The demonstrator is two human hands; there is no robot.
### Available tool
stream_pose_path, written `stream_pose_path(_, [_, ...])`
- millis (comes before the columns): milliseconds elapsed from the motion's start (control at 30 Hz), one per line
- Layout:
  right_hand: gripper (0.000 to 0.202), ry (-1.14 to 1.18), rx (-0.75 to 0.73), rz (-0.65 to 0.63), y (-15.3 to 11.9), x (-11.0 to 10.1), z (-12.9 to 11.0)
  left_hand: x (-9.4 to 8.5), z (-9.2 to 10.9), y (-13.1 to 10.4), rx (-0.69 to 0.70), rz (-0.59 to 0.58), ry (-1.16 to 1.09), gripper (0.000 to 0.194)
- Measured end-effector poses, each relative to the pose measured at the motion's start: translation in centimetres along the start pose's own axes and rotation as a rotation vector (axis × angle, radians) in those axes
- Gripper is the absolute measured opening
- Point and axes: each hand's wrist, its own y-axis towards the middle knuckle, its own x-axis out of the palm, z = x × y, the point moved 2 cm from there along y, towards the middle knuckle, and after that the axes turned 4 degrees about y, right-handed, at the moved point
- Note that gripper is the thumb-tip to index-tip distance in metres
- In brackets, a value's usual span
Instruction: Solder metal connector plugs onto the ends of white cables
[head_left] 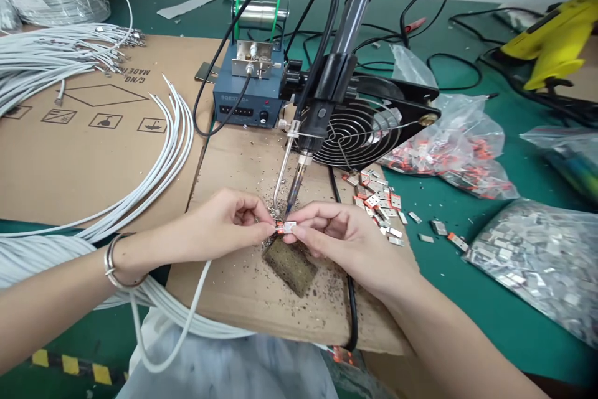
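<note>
While the left hand (233,225) and right hand (346,237) pinch opposite ends of the small connector (286,227) between them, the soldering tip (294,187) just above, it looks light and stiff, its orange end (280,227) probably fragile, so the metal shell (290,227) seems the safest hold.

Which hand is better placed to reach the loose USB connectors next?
Probably the right hand, though it holds a USB connector: the loose USB connectors lie just beyond it; the left hand is farther off.
</note>
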Motion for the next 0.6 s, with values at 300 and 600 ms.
stream_pose_path(300, [0.013,0.053,-0.014,0.011,0.13,0.01,-0.07,-0.05,0.25,0.34,-0.052,0.041,0.062,0.013])
stream_pose_path(600, [0.012,0.087,0.001,0.035,-0.03,-0.03,0.07,-0.01,0.18,0.23,-0.087,0.077,0.066,0.015])
